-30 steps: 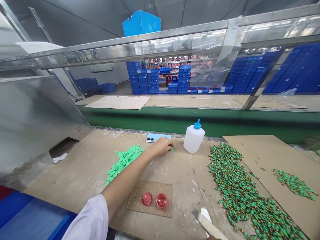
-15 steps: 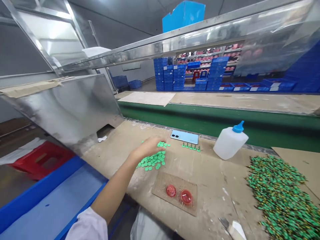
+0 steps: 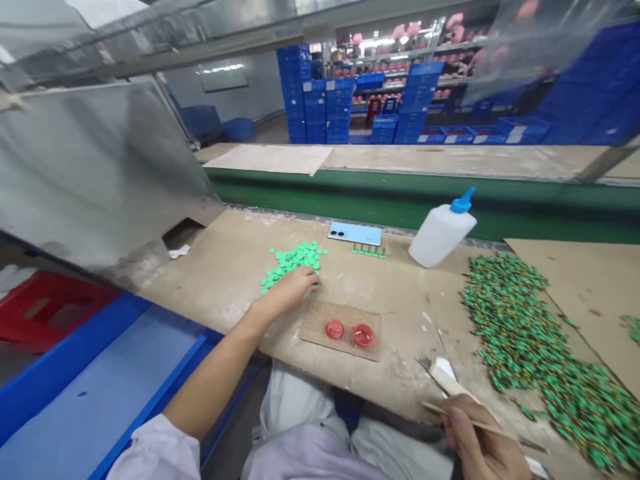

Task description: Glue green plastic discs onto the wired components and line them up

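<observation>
My left hand (image 3: 299, 284) is at the lower right edge of a loose pile of flat green discs (image 3: 285, 263). Its fingers are curled together, and a speck of green shows by the fingertips; what they hold, if anything, is hidden. My right hand (image 3: 483, 437), low at the right, grips a thin wooden stick (image 3: 434, 408) with a dark pointed end on its far right. Between the hands lies a brown board (image 3: 315, 323) bearing two small red round dishes, the left one (image 3: 335, 329) and the right one (image 3: 363, 335). Several green discs with upright dark pieces (image 3: 369, 251) stand in a row.
A light blue phone (image 3: 355, 233) lies behind the row. A white squeeze bottle (image 3: 440, 233) with a blue nozzle stands to its right. A large heap of small green-and-gold pieces (image 3: 530, 333) covers the right side. A flat-bladed tool (image 3: 443, 379) lies near my right hand.
My left hand has moved from over the green discs toward the pile's near right edge. My right hand has come into view holding the stick. The camera view has tilted down.
</observation>
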Tool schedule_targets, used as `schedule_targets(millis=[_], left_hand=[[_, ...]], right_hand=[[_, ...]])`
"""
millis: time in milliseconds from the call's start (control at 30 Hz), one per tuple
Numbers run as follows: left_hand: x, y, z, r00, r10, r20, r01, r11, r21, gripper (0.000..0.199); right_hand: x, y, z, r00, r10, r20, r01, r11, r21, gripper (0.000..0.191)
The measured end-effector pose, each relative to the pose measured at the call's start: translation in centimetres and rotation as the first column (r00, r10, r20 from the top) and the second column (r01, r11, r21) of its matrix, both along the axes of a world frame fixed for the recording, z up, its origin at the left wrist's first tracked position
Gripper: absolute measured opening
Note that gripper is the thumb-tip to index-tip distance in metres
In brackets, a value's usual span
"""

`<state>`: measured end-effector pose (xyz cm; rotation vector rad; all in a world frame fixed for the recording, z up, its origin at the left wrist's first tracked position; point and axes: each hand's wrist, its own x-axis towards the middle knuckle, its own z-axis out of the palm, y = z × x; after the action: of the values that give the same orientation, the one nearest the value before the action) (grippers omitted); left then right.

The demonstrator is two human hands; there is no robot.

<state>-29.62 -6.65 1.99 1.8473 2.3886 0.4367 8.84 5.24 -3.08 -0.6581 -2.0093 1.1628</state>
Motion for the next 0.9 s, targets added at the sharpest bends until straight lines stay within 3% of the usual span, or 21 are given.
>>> schedule_targets(millis=[100, 233, 300, 367, 400, 467, 533, 600, 700, 900], left_hand=[[-0.2, -0.3, 0.1, 1.000, -0.014, -0.018, 0.015, 0.997, 0.080, 0.021], [2.1, -1.6, 0.9, 1.000, 0.004, -0.007, -0.002, 0.961, 0.277, 0.023], [5.2, -2.5, 1.1, 1.000, 0.016, 0.008, -0.018, 0.918, 0.395, 0.022], [9.3, -3.1, 0.9, 0.999, -0.053, 0.012, 0.040, 0.867, 0.497, 0.016], [11.4, -3.2, 0.6, 0.988, -0.156, 0.003, 0.125, 0.801, 0.585, 0.018], [15.3, -2.9, -0.3, 0.940, -0.341, 0.015, 0.262, 0.749, 0.609, 0.025], [18.0, -2.2, -1.3, 0.916, -0.399, 0.048, 0.301, 0.759, 0.577, 0.022], [19.4, -1.3, -2.3, 0.909, -0.409, 0.082, 0.321, 0.810, 0.490, 0.019], [19.6, -0.6, -3.2, 0.913, -0.388, 0.127, 0.318, 0.871, 0.375, 0.022], [19.7, -0.8, -3.2, 0.901, -0.322, 0.290, 0.200, 0.903, 0.379, 0.024]], right_hand=[[0.2, 0.1, 0.1, 0.997, 0.010, -0.077, -0.014, 0.999, -0.050, 0.039], [0.8, -0.4, -0.2, 0.999, 0.021, -0.031, -0.028, 0.963, -0.268, 0.031], [0.9, -0.6, -0.4, 0.999, -0.018, -0.037, 0.003, 0.926, -0.376, 0.034], [0.9, -0.8, -0.3, 0.997, -0.053, -0.064, 0.020, 0.901, -0.434, 0.036], [0.8, -0.8, -0.2, 0.995, -0.067, -0.075, 0.027, 0.895, -0.445, 0.036], [0.5, -0.8, 0.3, 0.991, -0.095, -0.094, 0.042, 0.889, -0.455, 0.035], [0.2, -0.7, 0.8, 0.987, -0.105, -0.119, 0.040, 0.891, -0.452, 0.035], [-0.1, -0.6, 1.2, 0.987, -0.091, -0.131, 0.024, 0.897, -0.441, 0.033], [-0.2, -0.3, 1.6, 0.988, -0.069, -0.136, 0.006, 0.910, -0.415, 0.028], [0.1, -0.5, 2.0, 0.990, -0.074, -0.121, 0.020, 0.918, -0.396, 0.032]])
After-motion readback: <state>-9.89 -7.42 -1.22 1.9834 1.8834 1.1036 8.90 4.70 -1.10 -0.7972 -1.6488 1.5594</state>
